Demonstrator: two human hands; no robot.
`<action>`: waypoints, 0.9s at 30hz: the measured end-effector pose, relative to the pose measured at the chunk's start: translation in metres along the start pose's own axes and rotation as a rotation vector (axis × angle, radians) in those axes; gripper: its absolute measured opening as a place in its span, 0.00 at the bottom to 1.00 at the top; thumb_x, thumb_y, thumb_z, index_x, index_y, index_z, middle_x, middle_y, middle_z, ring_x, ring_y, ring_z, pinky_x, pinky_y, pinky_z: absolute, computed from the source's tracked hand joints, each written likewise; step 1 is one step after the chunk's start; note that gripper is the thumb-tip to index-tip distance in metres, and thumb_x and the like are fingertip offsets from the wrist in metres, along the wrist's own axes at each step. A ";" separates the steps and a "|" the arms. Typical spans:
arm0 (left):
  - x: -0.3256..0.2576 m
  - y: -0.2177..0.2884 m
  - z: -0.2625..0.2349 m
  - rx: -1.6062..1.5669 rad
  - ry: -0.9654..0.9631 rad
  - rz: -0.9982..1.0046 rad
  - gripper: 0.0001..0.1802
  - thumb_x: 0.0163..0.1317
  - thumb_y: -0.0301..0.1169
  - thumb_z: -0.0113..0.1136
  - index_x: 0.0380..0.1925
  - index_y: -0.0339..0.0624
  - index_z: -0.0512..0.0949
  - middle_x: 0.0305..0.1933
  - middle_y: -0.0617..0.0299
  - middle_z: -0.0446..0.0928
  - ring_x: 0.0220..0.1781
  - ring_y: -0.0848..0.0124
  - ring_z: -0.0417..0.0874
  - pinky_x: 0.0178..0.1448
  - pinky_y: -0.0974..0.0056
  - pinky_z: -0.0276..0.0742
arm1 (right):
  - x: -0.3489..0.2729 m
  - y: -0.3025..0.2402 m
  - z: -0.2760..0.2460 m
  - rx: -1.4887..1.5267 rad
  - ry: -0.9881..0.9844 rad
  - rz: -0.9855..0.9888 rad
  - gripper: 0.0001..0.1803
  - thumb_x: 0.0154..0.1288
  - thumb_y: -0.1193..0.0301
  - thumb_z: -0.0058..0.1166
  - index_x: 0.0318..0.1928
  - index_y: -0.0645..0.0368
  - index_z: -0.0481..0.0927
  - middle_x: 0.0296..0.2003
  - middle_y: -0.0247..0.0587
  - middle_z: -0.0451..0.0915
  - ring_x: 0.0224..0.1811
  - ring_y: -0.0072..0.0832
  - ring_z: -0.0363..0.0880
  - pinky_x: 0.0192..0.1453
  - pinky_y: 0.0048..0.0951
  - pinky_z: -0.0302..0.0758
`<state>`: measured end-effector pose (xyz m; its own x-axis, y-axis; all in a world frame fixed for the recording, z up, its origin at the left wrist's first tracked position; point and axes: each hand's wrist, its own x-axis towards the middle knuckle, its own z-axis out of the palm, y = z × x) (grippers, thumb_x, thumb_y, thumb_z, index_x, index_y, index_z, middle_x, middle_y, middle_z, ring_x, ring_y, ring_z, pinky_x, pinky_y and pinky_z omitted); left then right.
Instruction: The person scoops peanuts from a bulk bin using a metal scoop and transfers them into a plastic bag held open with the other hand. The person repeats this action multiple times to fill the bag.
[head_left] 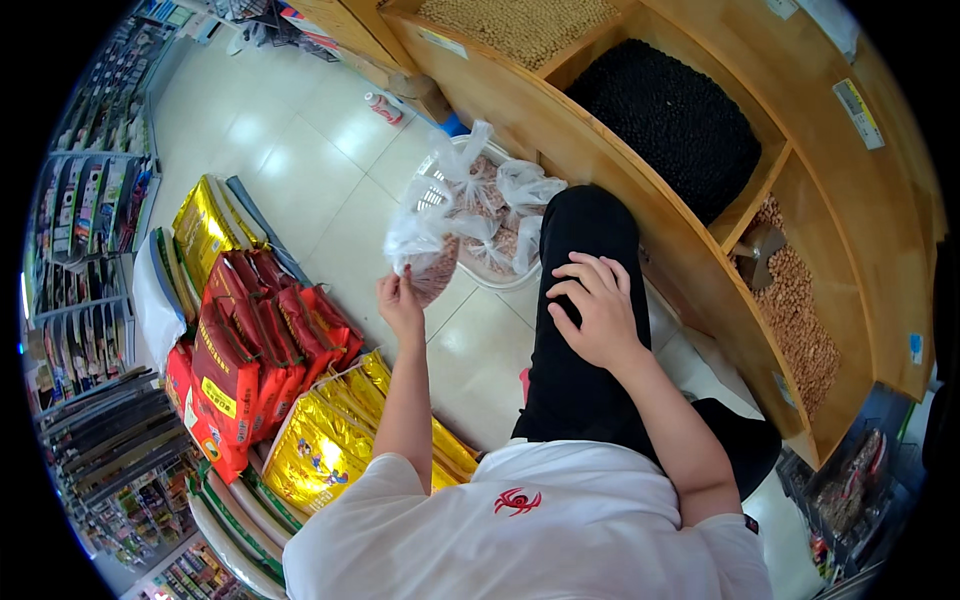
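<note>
My left hand (401,308) pinches the clear plastic bag of peanuts (434,272), which has pinkish-brown contents and loose, crumpled plastic at its top. The bag hangs at the near left side of a white plastic basket (497,287) on the floor. Several similar knotted bags (480,188) lie in that basket. With nothing in it, my right hand (597,312) rests on my bent knee in black trousers, fingers spread.
To the right, a wooden bin (625,160) holds black beans (665,130), pale beans (520,28) and peanuts (800,325) with a scoop (760,257). Red packages (235,365) and gold packages (318,435) are stacked at left. A red-and-white bottle (383,107) lies on the tiles.
</note>
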<state>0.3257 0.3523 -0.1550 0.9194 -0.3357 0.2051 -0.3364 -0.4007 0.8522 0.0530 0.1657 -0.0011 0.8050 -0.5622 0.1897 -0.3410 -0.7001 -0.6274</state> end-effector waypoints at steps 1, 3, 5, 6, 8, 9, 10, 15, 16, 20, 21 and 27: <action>0.007 -0.006 0.003 -0.004 -0.003 -0.057 0.09 0.67 0.29 0.64 0.39 0.33 0.83 0.32 0.65 0.70 0.34 0.76 0.70 0.41 0.70 0.67 | 0.001 0.000 -0.001 0.013 -0.001 -0.003 0.04 0.59 0.69 0.62 0.34 0.51 0.81 0.49 0.32 0.79 0.66 0.35 0.70 0.72 0.49 0.57; 0.023 -0.013 0.009 -0.004 -0.053 0.005 0.09 0.67 0.29 0.64 0.37 0.31 0.82 0.32 0.64 0.71 0.34 0.75 0.70 0.41 0.70 0.67 | 0.004 0.001 -0.004 0.037 -0.003 -0.014 0.03 0.59 0.69 0.61 0.33 0.51 0.81 0.47 0.31 0.80 0.65 0.35 0.70 0.71 0.48 0.57; 0.038 -0.016 0.018 -0.025 -0.116 0.072 0.07 0.65 0.26 0.62 0.35 0.30 0.80 0.34 0.61 0.73 0.35 0.71 0.73 0.42 0.67 0.70 | 0.004 0.003 -0.003 0.045 0.000 0.002 0.03 0.59 0.68 0.61 0.32 0.50 0.81 0.47 0.30 0.80 0.65 0.34 0.70 0.71 0.48 0.58; 0.046 -0.016 0.024 0.039 -0.161 0.099 0.06 0.64 0.25 0.62 0.36 0.31 0.80 0.35 0.58 0.74 0.37 0.68 0.76 0.44 0.66 0.72 | 0.005 0.003 -0.003 0.049 0.001 0.011 0.02 0.59 0.68 0.61 0.32 0.50 0.81 0.46 0.29 0.80 0.65 0.34 0.70 0.71 0.48 0.58; 0.065 -0.017 0.035 0.168 -0.249 0.156 0.07 0.62 0.23 0.61 0.39 0.32 0.81 0.38 0.54 0.77 0.41 0.61 0.80 0.47 0.63 0.75 | 0.005 0.005 -0.002 0.059 0.005 0.015 0.02 0.59 0.69 0.61 0.32 0.50 0.81 0.45 0.28 0.81 0.64 0.34 0.71 0.70 0.48 0.58; 0.076 -0.016 0.043 0.262 -0.317 0.239 0.09 0.60 0.22 0.59 0.40 0.34 0.81 0.40 0.51 0.79 0.42 0.53 0.81 0.48 0.58 0.77 | 0.005 0.006 -0.001 0.060 0.010 0.021 0.02 0.59 0.69 0.61 0.31 0.50 0.81 0.45 0.28 0.81 0.64 0.34 0.71 0.70 0.48 0.58; 0.085 -0.019 0.053 0.284 -0.349 0.269 0.09 0.59 0.22 0.59 0.40 0.35 0.81 0.41 0.51 0.79 0.43 0.52 0.81 0.48 0.57 0.77 | 0.004 0.006 -0.001 0.062 0.013 0.025 0.02 0.59 0.69 0.61 0.31 0.50 0.81 0.45 0.28 0.81 0.64 0.34 0.71 0.70 0.48 0.58; 0.119 -0.081 0.117 0.462 -0.482 0.186 0.10 0.62 0.30 0.57 0.39 0.34 0.81 0.39 0.44 0.81 0.38 0.46 0.83 0.44 0.52 0.78 | 0.005 0.005 -0.003 0.065 0.018 0.037 0.02 0.59 0.69 0.60 0.31 0.51 0.80 0.45 0.27 0.81 0.64 0.33 0.71 0.70 0.47 0.58; 0.121 -0.098 0.130 0.533 -0.499 0.089 0.12 0.63 0.32 0.57 0.39 0.34 0.81 0.38 0.42 0.82 0.37 0.45 0.83 0.43 0.51 0.78 | 0.006 0.005 -0.003 0.066 0.023 0.039 0.02 0.59 0.69 0.60 0.31 0.51 0.80 0.45 0.28 0.81 0.64 0.34 0.71 0.70 0.47 0.58; 0.126 -0.177 0.146 0.134 -0.251 -0.619 0.17 0.67 0.40 0.56 0.38 0.34 0.82 0.35 0.49 0.84 0.32 0.59 0.85 0.37 0.56 0.80 | 0.008 0.007 0.000 0.125 0.027 0.000 0.03 0.59 0.69 0.60 0.31 0.52 0.80 0.44 0.28 0.81 0.63 0.34 0.72 0.69 0.47 0.59; 0.110 -0.149 0.167 -0.085 -0.267 -0.754 0.16 0.68 0.41 0.57 0.38 0.37 0.83 0.35 0.58 0.84 0.31 0.68 0.85 0.32 0.61 0.80 | 0.004 0.010 0.001 0.106 0.039 0.035 0.03 0.59 0.69 0.60 0.30 0.52 0.80 0.44 0.29 0.81 0.63 0.34 0.72 0.69 0.47 0.59; 0.061 -0.137 0.143 -0.194 -0.364 -0.448 0.14 0.71 0.35 0.56 0.47 0.36 0.78 0.34 0.59 0.81 0.32 0.74 0.83 0.27 0.69 0.74 | 0.002 0.008 -0.006 0.148 0.081 -0.033 0.05 0.60 0.68 0.57 0.30 0.54 0.79 0.43 0.31 0.81 0.62 0.35 0.73 0.69 0.46 0.61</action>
<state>0.3982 0.2645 -0.3281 0.8224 -0.4542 -0.3426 0.1422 -0.4189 0.8968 0.0489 0.1562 -0.0017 0.7709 -0.5775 0.2687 -0.2350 -0.6499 -0.7228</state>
